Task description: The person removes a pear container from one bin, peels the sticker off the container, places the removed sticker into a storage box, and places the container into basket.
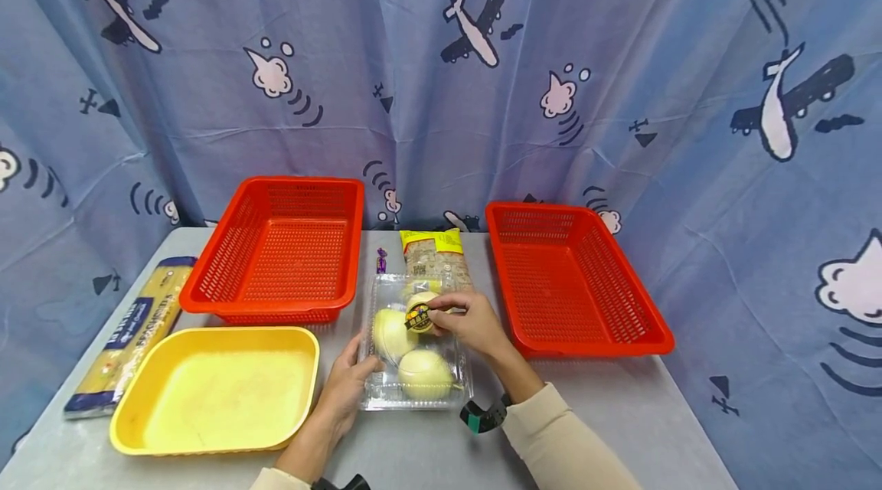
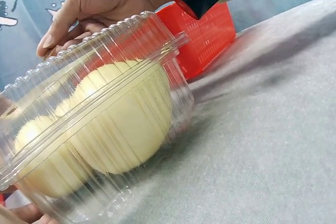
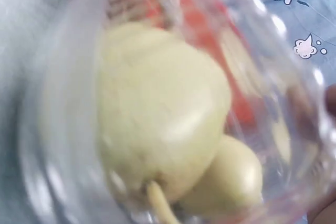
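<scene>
A clear plastic clamshell box [image 1: 372, 390] holds pale yellow-green pears [image 1: 425, 374], three of which show in the head view. My left hand [image 1: 347, 383] grips the box along its left side, thumb over the edge. Over the lid, my right hand [image 1: 471, 324] has its thumb and forefinger together at the edge of a round black-and-gold label [image 1: 418, 317], pinching it. How much of the label touches the lid is hard to see. A pear [image 2: 126, 119] shows through the side wall in the left wrist view. The right wrist view shows a stemmed pear [image 3: 163, 108], blurred.
Red plastic baskets stand at the back left [image 1: 303, 245] and right [image 1: 572, 283]. A yellow tray [image 1: 213, 390] sits front left, beside a long pack of noodles [image 1: 131, 329]. Behind the box are a yellow-topped bag [image 1: 434, 245] and a small purple-wrapped candy [image 1: 382, 260].
</scene>
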Demonstrator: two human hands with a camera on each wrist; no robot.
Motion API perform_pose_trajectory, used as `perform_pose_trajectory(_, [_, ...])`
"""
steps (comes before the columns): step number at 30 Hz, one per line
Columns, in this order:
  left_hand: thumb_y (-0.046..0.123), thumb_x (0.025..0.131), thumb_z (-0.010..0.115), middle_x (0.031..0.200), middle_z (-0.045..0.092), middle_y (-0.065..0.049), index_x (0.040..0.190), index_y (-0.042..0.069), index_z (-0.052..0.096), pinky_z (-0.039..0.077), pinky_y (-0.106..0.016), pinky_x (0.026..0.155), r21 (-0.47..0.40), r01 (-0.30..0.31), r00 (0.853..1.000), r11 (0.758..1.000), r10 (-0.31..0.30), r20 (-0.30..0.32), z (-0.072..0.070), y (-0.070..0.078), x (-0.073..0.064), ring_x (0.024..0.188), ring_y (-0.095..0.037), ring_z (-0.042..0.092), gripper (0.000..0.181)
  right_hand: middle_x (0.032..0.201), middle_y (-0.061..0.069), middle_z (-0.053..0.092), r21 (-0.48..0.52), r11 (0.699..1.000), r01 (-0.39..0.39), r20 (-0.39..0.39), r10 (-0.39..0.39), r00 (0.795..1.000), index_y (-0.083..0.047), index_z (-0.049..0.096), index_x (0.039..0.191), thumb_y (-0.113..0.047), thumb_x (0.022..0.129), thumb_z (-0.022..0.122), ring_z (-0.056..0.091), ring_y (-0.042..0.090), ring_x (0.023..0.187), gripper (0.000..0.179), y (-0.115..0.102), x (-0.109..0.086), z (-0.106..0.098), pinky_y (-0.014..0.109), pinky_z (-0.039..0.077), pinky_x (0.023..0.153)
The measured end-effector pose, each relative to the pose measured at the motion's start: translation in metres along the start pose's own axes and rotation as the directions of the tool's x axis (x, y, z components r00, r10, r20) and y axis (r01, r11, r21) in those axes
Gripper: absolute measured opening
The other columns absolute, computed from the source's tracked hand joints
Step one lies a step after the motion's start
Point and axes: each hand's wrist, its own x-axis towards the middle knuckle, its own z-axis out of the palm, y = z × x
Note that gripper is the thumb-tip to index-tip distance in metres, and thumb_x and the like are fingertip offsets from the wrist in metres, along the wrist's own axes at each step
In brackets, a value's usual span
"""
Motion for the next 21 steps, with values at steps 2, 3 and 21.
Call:
perform_pose_trajectory(2, [-0.003, 0.074, 0.057, 0.154, 0.022, -0.023, 0.150, -0.001, 0.026, 0.019, -0.045, 0.109, -0.003, -0.006, 1.000, 1.000, 0.006, -0.001, 0.001, 0.001, -0.001, 0.134, -0.032, 0.025, 0.082, 0.096, 0.024, 0.066, 0.020, 1.000, 0.002, -0.028, -0.001, 1.000, 0.015, 0.067, 0.100, 0.008, 0.083, 0.069, 0.065, 0.020, 0.066, 0.018, 0.001, -0.003, 0.002, 0.033, 0.057, 0.064])
perform_pose_trajectory(3, [-0.003, 0.075, 0.057, 0.154, 0.022, -0.023, 0.150, -0.001, 0.026, 0.018, -0.045, 0.109, -0.003, -0.007, 1.000, 1.000, 0.007, -0.001, 0.001, 0.002, -0.001, 0.135, -0.032, 0.024, 0.082, 0.095, 0.024, 0.066, 0.029, 1.000, 0.002, -0.044, -0.001, 0.999, 0.015, 0.067, 0.100, 0.009, 0.083, 0.069, 0.065, 0.020, 0.065, 0.018, 0.002, -0.004, 0.003, 0.033, 0.057, 0.064])
perform_pose_trajectory(21, [-0.001, 0.074, 0.060, 0.151, 0.030, -0.023, 0.149, 0.000, 0.032, 0.023, -0.046, 0.107, 0.054, 0.000, 0.999, 0.999, 0.002, -0.046, 0.001, 0.004, -0.002, 0.131, -0.033, 0.030, 0.080, 0.089, 0.022, 0.061, 0.196, 0.979, 0.049, -0.303, 0.013, 0.953, 0.016, 0.065, 0.100, 0.012, 0.082, 0.067, 0.066, 0.020, 0.066, 0.018, 0.002, -0.029, 0.032, 0.034, 0.057, 0.066])
